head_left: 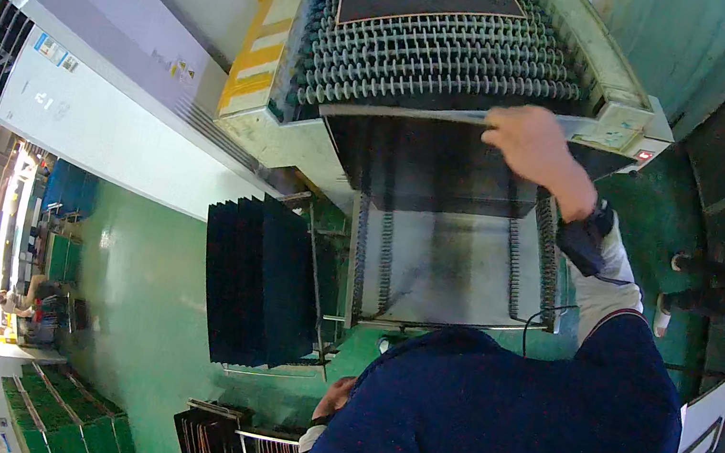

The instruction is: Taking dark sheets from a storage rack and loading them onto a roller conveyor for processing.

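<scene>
My right hand (536,152) reaches forward to the upper edge of a flat dark panel (422,164), its fingers curled over that edge near the right end. The panel stands tilted at the front of a roller conveyor machine (268,127). Another dark panel (427,0) with a light border lies flat on the rollers (450,62) farther back. Low and close to my body is my left hand (335,398), near the racks on the left. My sleeve and torso cover most of it, so its fingers are not clear.
Below the panel is a tray-like frame (447,271) with toothed strips. Left of it, a rack holds several dark panels (261,281); another slotted rack (236,447) stands nearer. A long white cabinet unit (132,103) is at left. Another person's legs (710,288) show at right.
</scene>
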The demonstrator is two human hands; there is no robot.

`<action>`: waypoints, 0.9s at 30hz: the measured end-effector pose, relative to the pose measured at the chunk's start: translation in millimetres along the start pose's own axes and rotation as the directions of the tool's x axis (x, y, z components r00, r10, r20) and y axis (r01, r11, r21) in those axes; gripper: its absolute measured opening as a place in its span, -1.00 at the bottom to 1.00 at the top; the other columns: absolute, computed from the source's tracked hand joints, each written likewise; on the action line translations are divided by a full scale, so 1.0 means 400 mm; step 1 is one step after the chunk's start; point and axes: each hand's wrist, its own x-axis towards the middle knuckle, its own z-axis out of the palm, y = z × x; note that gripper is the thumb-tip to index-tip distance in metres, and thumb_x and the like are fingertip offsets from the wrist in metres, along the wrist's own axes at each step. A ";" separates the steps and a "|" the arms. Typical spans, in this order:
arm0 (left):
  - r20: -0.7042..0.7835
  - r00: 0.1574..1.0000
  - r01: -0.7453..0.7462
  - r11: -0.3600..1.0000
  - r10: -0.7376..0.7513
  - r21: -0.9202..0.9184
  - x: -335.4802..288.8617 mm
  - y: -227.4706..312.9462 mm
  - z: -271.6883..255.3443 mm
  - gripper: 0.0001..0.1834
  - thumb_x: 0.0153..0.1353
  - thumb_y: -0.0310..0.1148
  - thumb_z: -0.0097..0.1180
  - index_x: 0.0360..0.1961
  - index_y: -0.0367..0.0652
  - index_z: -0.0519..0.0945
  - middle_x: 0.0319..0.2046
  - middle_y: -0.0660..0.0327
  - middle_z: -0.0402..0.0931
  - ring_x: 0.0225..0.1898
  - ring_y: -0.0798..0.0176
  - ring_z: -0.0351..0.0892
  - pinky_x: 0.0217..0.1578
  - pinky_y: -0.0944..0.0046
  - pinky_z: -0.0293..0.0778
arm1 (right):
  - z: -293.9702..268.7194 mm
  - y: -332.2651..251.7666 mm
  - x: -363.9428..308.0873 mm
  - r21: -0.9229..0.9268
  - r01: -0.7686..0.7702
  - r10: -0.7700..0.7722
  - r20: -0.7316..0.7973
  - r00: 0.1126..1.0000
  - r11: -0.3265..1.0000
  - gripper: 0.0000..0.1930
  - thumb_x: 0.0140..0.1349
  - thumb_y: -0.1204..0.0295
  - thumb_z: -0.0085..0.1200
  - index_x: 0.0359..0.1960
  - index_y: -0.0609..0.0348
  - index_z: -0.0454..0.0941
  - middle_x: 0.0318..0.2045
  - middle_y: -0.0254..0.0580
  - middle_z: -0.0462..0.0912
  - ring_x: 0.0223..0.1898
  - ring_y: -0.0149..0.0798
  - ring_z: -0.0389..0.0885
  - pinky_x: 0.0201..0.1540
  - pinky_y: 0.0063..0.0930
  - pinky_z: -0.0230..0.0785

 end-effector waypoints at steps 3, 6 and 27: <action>-0.002 1.000 0.028 0.999 -0.028 0.032 -0.049 0.070 0.024 -0.54 0.21 -0.14 0.17 -0.06 -0.33 0.54 -0.15 0.15 0.58 -0.15 0.26 0.52 -0.08 0.26 0.41 | -0.093 0.021 0.006 0.202 -0.081 0.117 -0.172 0.978 0.976 -0.80 0.10 0.32 0.15 -0.42 0.21 0.49 -0.56 -0.03 0.50 -0.49 -0.03 0.46 -0.41 -0.20 0.29; 0.019 1.000 0.005 0.999 -0.006 0.037 -0.050 0.080 -0.002 -0.53 0.19 -0.12 0.19 -0.07 -0.33 0.55 -0.17 0.16 0.59 -0.17 0.27 0.52 -0.10 0.26 0.42 | -0.107 0.097 0.003 0.641 -0.201 0.428 -0.219 0.877 0.741 -0.81 0.15 0.39 0.18 -0.31 0.27 0.55 -0.48 -0.33 0.55 -0.40 -0.39 0.40 -0.28 -0.49 0.24; -0.037 0.997 -0.073 0.997 0.072 -0.009 -0.033 -0.001 0.018 -0.49 0.22 -0.09 0.16 -0.03 -0.36 0.53 -0.16 0.15 0.59 -0.16 0.29 0.53 -0.11 0.30 0.42 | 0.321 0.173 -0.109 0.775 -0.030 0.592 0.506 0.627 -0.631 -0.86 0.15 0.52 0.16 -0.49 0.14 0.44 -0.48 -0.26 0.53 -0.36 -0.27 0.54 -0.11 -0.31 0.48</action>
